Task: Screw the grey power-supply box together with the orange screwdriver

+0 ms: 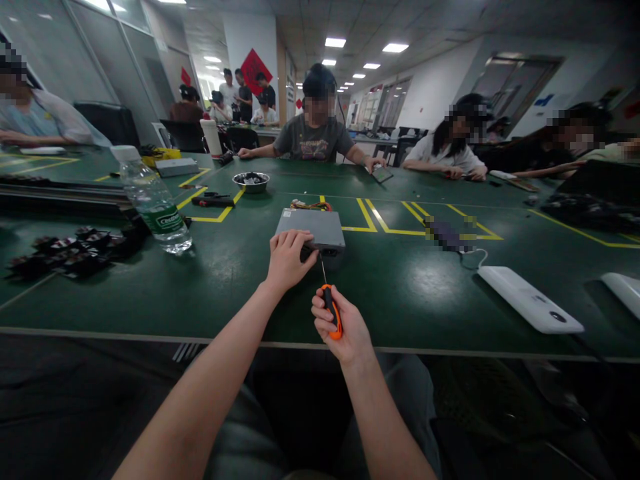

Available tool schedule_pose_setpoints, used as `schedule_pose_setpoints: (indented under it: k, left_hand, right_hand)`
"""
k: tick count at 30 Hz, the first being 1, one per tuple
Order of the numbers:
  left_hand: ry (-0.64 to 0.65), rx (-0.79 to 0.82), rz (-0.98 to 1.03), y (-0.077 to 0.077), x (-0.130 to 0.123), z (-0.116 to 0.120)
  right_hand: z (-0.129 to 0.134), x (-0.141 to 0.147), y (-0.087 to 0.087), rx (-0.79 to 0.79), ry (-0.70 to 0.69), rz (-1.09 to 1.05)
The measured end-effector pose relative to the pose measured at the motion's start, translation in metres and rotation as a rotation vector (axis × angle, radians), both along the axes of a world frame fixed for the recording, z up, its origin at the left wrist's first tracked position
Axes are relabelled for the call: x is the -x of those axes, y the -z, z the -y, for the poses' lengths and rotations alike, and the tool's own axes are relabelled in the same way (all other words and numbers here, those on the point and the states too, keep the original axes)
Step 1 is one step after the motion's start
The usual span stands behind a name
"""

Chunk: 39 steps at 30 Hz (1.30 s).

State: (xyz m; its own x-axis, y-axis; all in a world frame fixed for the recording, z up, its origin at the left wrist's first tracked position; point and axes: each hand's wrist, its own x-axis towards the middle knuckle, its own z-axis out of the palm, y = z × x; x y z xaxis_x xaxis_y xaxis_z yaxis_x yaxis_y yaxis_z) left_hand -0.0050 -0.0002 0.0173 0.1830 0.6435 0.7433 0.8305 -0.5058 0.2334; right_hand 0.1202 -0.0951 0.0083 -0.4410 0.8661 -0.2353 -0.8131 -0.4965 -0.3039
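Observation:
A grey metal computer power supply unit [320,223] sits on the green table in front of me, its bundled coloured wires at the far side. My left hand [291,259] holds it by the near left corner, fingers over the top and thumb against the front face. In my right hand [345,323] is a screwdriver [332,310] with an orange and black handle, gripped with the fingers wrapped round it. Its thin shaft points up and away, and the tip meets the front face close to my left thumb; the screw itself is too small to make out.
A water bottle [155,203] and dark metal parts [80,250] stand to the left. Beyond are pliers [213,199] and a metal bowl [251,182] of small parts. At right lie a phone [445,235] and a white device [530,300]. Several people sit around the table.

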Motion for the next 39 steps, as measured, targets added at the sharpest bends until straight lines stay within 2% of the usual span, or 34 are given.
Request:
schedule_pose_setpoints:
  k: [13, 33, 39]
  left_hand:
    - [-0.001, 0.014, 0.0, -0.0017, -0.0001, 0.0019]
    - [-0.003, 0.027, -0.006, -0.0023, 0.0, 0.0022]
    - [0.0, 0.025, -0.002, -0.0025, 0.0001, 0.0025]
  right_hand:
    - [-0.0006, -0.0023, 0.0002, 0.0, -0.012, -0.064]
    - [-0.0011, -0.0019, 0.0001, -0.009, -0.017, -0.033]
    - [-0.0011, 0.0028, 0.0002, -0.002, 0.076, 0.002]
